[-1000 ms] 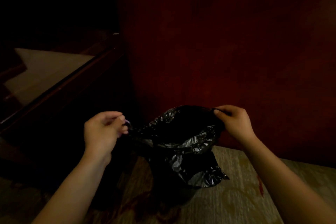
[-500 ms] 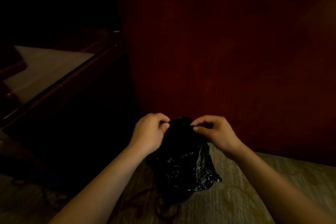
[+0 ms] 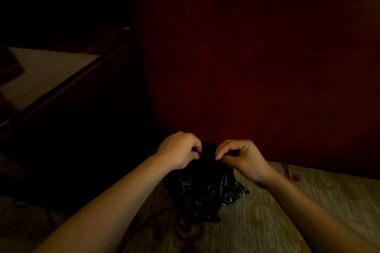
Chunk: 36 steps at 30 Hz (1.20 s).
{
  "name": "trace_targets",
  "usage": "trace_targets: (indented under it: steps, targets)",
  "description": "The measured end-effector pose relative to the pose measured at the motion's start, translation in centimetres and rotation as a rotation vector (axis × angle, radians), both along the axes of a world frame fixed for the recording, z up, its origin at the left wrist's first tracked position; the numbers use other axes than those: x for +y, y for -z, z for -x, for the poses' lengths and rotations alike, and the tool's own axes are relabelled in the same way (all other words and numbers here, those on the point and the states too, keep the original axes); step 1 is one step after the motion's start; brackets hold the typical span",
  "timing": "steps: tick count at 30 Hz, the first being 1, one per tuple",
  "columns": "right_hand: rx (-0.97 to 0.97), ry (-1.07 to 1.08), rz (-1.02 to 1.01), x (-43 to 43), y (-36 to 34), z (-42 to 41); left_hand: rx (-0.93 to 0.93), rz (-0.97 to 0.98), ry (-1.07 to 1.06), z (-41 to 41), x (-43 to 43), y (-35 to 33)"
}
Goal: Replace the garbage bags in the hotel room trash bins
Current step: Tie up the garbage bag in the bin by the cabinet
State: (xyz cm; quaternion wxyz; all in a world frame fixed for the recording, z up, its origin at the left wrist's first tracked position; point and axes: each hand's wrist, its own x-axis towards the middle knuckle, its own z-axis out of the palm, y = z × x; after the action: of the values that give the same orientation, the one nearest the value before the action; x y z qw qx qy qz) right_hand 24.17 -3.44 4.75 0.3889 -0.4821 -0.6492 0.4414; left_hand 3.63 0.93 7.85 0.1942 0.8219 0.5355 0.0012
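Two bare hands meet at the near centre: our left hand (image 3: pixel 181 153) and right hand (image 3: pixel 241 158) each pinch the gathered top of the crinkled glossy black plastic garbage bag (image 3: pixel 203 193). It stands on patterned beige carpet (image 3: pixel 287 217), just before a dark red wall (image 3: pixel 246 68); a dark wooden furniture edge (image 3: pixel 67 90) crowds the left.
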Motion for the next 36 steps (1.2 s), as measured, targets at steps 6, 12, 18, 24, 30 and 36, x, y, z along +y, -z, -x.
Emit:
trace_targets:
  steps: [6, 12, 18, 24, 30, 36]
  targets:
    - [-0.107, 0.198, 0.185, 0.9, -0.9, -1.6, -0.301, -0.066, -0.237, 2.0, 0.3, 0.7]
    - [-0.534, 0.122, 0.178, 0.4, -1.8, -2.1, -0.541, -0.088, -0.446, 2.6, 1.0, 1.1]
    - [-0.604, 0.152, 0.116, -0.4, -2.1, -0.1, -0.562, -0.106, -0.428, 2.4, 0.8, 1.0]
    - [-0.675, 0.115, -0.158, 3.6, -3.1, 3.3, -0.483, -0.085, -0.357, 1.4, 0.2, 0.9]
    - [-0.493, 0.137, -0.047, 5.1, -4.4, 2.9, -0.570, -0.054, -0.411, 2.6, 0.0, 0.0]
    - [-0.378, 0.225, -0.007, 5.9, -7.0, 0.1, -1.017, -0.042, -0.670, 6.0, 0.4, -2.4]
